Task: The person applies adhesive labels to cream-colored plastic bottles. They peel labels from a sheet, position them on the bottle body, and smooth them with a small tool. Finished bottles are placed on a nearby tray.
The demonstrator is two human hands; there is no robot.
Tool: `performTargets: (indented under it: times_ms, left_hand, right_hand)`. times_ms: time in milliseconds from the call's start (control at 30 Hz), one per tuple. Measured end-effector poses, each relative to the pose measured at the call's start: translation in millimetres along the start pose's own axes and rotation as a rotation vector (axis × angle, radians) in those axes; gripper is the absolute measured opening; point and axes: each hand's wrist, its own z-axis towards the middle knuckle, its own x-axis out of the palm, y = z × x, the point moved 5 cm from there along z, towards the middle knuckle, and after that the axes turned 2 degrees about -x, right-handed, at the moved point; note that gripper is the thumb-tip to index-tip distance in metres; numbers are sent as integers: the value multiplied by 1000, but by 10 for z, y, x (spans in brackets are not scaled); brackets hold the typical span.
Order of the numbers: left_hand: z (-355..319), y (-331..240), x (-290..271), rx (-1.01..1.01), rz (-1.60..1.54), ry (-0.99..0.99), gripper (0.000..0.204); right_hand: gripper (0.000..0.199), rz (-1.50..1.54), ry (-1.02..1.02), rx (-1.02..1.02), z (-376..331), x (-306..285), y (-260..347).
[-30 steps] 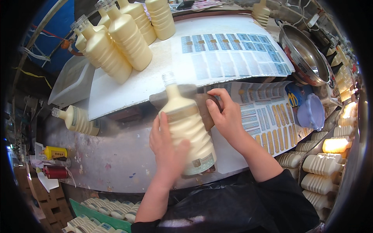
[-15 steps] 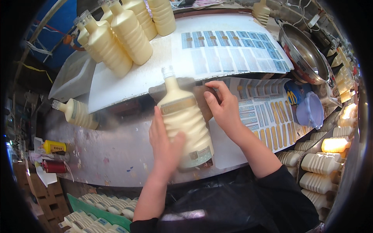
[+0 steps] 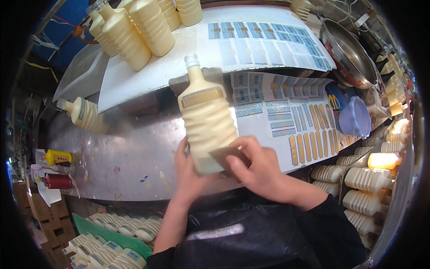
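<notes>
A cream ribbed bottle with a clear threaded neck leans back at a slight tilt, its shoulder by a grey block at the raised board's edge. A gold label strip runs across its upper front. My left hand grips the bottle's lower left side, fingers partly hidden behind it. In my right hand a dark, flat scraper-like piece is pinched, held against the bottle's lower front, where it covers part of a pale label.
Label sheets lie to the right, with others on the raised white board. Several cream bottles stand at back left; one bottle lies below. A purple basin, blue-yellow scissors and a metal pan are at right.
My right hand has come down from beside the bottle's shoulder to its lower front, bringing the dark flat piece along. My left hand has shifted lower on the bottle's side.
</notes>
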Motion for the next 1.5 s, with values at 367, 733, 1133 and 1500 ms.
performTargets:
  times_ms: [367, 733, 1133, 1500]
  left_hand:
    - [1, 66, 14, 106, 10, -237, 60]
    - [-14, -598, -109, 327, 149, -461, 88]
    - [-7, -464, -188, 334, 187, -332, 78]
    - [-91, -525, -69, 328, 331, -349, 80]
  right_hand:
    - [24, 378, -217, 312, -248, 64, -959]
    - [21, 697, 25, 367, 241, -162, -537]
    - [37, 140, -59, 357, -242, -638, -1067]
    - [29, -702, -204, 100, -1341, -730, -930]
